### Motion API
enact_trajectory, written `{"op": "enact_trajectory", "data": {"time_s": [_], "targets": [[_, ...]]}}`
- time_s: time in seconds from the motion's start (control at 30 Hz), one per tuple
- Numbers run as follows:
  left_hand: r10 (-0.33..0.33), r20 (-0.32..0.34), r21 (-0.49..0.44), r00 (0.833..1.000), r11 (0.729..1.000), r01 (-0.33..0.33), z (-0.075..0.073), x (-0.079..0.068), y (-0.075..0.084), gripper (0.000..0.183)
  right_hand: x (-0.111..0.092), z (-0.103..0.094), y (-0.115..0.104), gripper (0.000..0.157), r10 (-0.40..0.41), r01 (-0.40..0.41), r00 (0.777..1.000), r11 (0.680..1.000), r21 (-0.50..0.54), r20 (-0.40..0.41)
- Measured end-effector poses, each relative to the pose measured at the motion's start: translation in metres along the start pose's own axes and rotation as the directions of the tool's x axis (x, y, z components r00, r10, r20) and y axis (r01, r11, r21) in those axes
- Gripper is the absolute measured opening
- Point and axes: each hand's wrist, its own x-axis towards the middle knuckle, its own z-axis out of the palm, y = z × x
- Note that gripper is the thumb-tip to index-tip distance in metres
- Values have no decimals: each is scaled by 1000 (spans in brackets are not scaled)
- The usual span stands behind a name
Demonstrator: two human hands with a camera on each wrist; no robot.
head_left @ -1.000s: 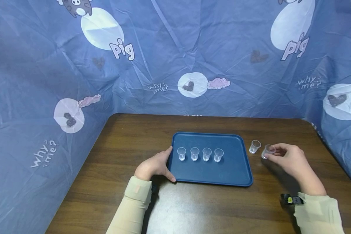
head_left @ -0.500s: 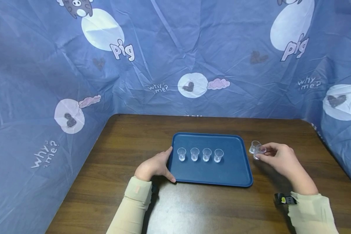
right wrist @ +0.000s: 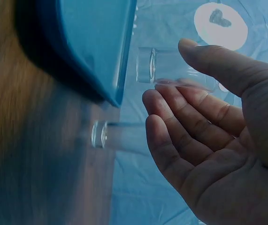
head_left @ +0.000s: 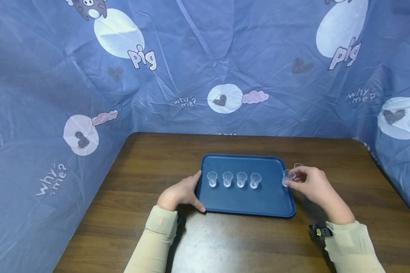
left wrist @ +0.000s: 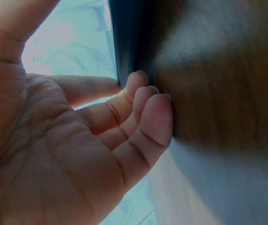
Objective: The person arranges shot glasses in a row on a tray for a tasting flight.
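Note:
My right hand (head_left: 317,186) pinches a small clear shot glass (head_left: 287,178) between thumb and fingers. In the head view this glass overlaps the right rim of a blue tray (head_left: 239,201); the right wrist view has it above the table's level, beside the tray's corner. Four fingers and thumb of my left hand (head_left: 180,192) are spread along the tray's left edge, the thumb near its front corner. Several matching shot glasses (head_left: 241,180) stand upright in a row on the tray. Another glass (right wrist: 99,134) stands on the table behind my right hand, mostly hidden in the head view.
The tray lies on a brown wood-grain table (head_left: 150,159). A blue printed cloth (head_left: 177,68) hangs behind the table and along both sides. Light reflects off the tabletop in front of the tray.
My right hand has carried its shot glass leftward, past the glass standing on the table, to the tray's right rim. My left hand and the row of glasses have stayed put.

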Motion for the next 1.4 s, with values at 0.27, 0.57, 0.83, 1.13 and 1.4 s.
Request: {"op": "enact_trajectory", "data": {"time_s": [0.27, 0.57, 0.83, 1.13, 1.4], "targets": [[-7, 0, -2, 1000, 1000, 7, -1, -1, 0, 135, 6, 18, -11, 28, -13, 12, 999, 1000, 26, 41], [-17, 3, -7, 1000, 1000, 17, -1, -2, 0, 135, 15, 33, -18, 25, -37, 36, 998, 999, 18, 55], [-22, 3, -3, 1000, 1000, 22, -1, -1, 0, 135, 19, 40, -19, 26, -30, 30, 996, 1000, -3, 84], [-20, 8, 7, 1000, 1000, 20, -1, 0, 0, 135, 21, 43, -21, 25, 0, 3, 993, 1000, -20, 122], [-13, 6, -4, 1000, 1000, 13, -1, -2, 1, 136, 20, 45, -21, 26, 0, 1, 994, 1000, -8, 113]]}}
